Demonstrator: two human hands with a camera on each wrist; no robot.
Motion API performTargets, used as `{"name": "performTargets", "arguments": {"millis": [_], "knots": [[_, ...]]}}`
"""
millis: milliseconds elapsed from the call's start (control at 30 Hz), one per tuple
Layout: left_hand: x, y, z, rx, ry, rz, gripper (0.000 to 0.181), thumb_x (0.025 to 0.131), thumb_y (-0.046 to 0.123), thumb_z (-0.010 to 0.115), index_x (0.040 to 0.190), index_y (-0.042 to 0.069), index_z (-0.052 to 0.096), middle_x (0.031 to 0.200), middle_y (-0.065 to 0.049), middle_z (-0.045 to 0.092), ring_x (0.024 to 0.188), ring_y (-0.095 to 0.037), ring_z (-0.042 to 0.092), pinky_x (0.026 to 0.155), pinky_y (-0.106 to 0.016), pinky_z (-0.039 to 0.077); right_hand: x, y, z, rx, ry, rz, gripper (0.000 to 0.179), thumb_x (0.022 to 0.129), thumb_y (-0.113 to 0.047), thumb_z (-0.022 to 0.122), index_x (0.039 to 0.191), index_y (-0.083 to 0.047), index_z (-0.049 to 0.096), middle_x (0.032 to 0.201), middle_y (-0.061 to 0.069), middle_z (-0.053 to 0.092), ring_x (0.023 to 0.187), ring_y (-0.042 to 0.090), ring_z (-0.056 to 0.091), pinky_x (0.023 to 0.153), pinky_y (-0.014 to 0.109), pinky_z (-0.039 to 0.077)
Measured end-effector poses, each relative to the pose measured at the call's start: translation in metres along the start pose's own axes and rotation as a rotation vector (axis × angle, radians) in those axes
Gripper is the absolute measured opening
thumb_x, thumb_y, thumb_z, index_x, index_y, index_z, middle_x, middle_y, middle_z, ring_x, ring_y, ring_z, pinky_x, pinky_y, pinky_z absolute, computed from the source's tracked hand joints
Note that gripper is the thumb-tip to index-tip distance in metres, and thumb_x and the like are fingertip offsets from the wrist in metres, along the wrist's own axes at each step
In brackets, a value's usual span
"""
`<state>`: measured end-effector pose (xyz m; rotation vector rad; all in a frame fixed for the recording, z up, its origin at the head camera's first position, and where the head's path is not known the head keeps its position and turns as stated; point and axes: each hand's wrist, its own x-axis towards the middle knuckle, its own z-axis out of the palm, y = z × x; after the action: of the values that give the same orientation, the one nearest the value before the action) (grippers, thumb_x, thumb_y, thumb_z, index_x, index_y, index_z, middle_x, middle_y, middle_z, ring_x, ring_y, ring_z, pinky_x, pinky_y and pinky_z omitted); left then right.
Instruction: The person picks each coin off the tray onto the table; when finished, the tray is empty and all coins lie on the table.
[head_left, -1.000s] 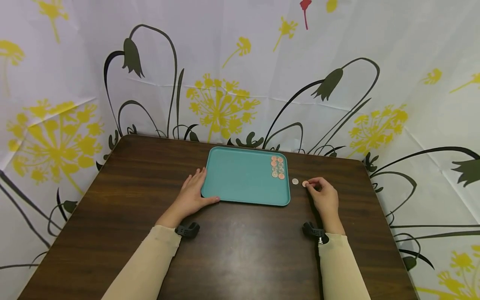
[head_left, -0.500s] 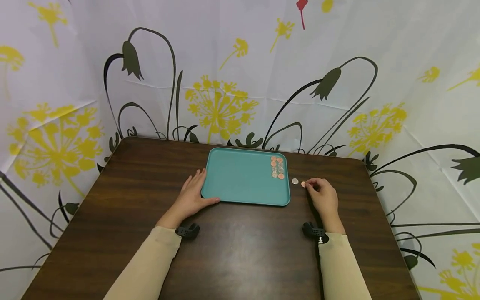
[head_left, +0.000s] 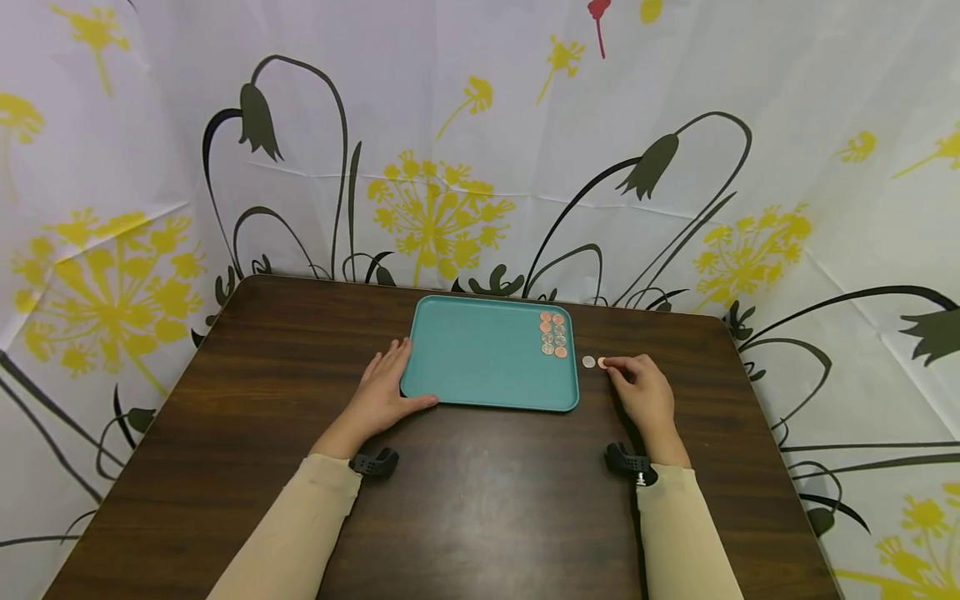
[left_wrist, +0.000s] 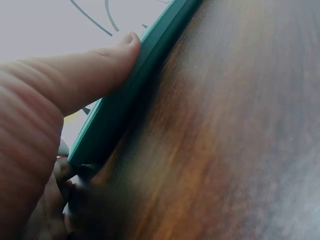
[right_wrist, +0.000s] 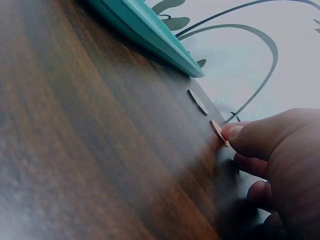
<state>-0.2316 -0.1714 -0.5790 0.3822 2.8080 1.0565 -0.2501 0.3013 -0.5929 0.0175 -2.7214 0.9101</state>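
Note:
The left hand (head_left: 384,385) rests at the near left corner of a teal tray (head_left: 480,354). Its fingers lie spread along the tray's left side, and the thumb (left_wrist: 107,65) touches the front rim. Past the tray's right edge, the right hand (head_left: 647,393) pinches the edge of a copper coin (head_left: 602,363) with thumb and forefinger, low over the table; its other fingers are loosely curled. Just left of that coin lies a silver coin (head_left: 588,362), also visible as a thin disc (right_wrist: 198,102) in the right wrist view.
Several copper and silver coins (head_left: 547,339) lie in two columns inside the tray's right side. The dark wooden table (head_left: 480,500) ends at a flower-printed cloth (head_left: 450,100) hanging behind it. Both wrists wear black camera bands (head_left: 375,462).
The right hand has moved slightly left with the copper coin, bringing it closer to the silver coin. The left hand stays at the tray.

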Motion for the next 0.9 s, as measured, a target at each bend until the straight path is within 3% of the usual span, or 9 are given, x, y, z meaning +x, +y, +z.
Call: {"name": "performTargets", "arguments": {"millis": [200,400,567,667,767,900], "knots": [[-0.001,-0.001,-0.001,0.008,-0.014,-0.017,0.123,0.093,0.053,0.084,0.175,0.000,0.009,0.183,-0.022,0.011,0.172,-0.040,0.006,0.137,-0.062,0.000,0.000,-0.001,-0.001,0.016,-0.010,0.000,0.020,0.104,-0.022,0.077,0.121,-0.016,0.085,0.101,0.009,0.071,0.076,0.023,0.055,0.069,0.036,0.042],[-0.001,0.000,0.001,0.004,-0.013,-0.014,0.122,0.094,0.051,0.085,0.175,0.000,0.010,0.183,-0.022,0.011,0.172,-0.040,0.006,0.138,-0.061,0.000,0.000,0.002,-0.001,0.083,0.009,0.063,0.016,0.105,-0.024,0.076,0.116,-0.014,0.083,0.107,0.010,0.076,0.084,0.023,0.059,0.074,0.034,0.045],[-0.001,0.002,0.001,0.000,-0.015,0.005,0.121,0.094,0.053,0.084,0.174,-0.001,0.012,0.183,-0.022,0.012,0.172,-0.040,0.007,0.138,-0.062,0.001,0.003,-0.014,-0.006,0.175,0.020,0.088,0.012,0.105,-0.022,0.076,0.109,-0.013,0.082,0.101,0.009,0.077,0.086,0.020,0.062,0.072,0.027,0.049],[-0.002,0.002,0.000,0.000,-0.006,0.002,0.120,0.094,0.053,0.084,0.174,-0.001,0.013,0.183,-0.022,0.013,0.172,-0.040,0.007,0.138,-0.062,0.001,0.010,-0.036,-0.010,0.165,-0.054,0.043,0.012,0.106,-0.024,0.075,0.110,-0.014,0.082,0.097,0.008,0.076,0.084,0.022,0.063,0.071,0.030,0.050],[-0.004,0.003,-0.002,0.002,-0.001,-0.006,0.120,0.093,0.052,0.085,0.174,-0.002,0.013,0.183,-0.022,0.014,0.172,-0.040,0.008,0.138,-0.062,0.001,0.018,-0.055,-0.012,0.076,-0.166,-0.020,0.016,0.107,-0.026,0.073,0.116,-0.017,0.081,0.101,0.006,0.077,0.088,0.025,0.066,0.076,0.039,0.054],[-0.004,0.003,-0.002,0.012,-0.002,-0.006,0.120,0.093,0.051,0.085,0.174,-0.002,0.014,0.182,-0.023,0.014,0.172,-0.040,0.009,0.138,-0.062,0.002,0.026,-0.069,-0.008,-0.040,-0.273,-0.045,0.024,0.108,-0.027,0.071,0.126,-0.017,0.080,0.108,0.007,0.079,0.090,0.026,0.068,0.077,0.044,0.057]]}}
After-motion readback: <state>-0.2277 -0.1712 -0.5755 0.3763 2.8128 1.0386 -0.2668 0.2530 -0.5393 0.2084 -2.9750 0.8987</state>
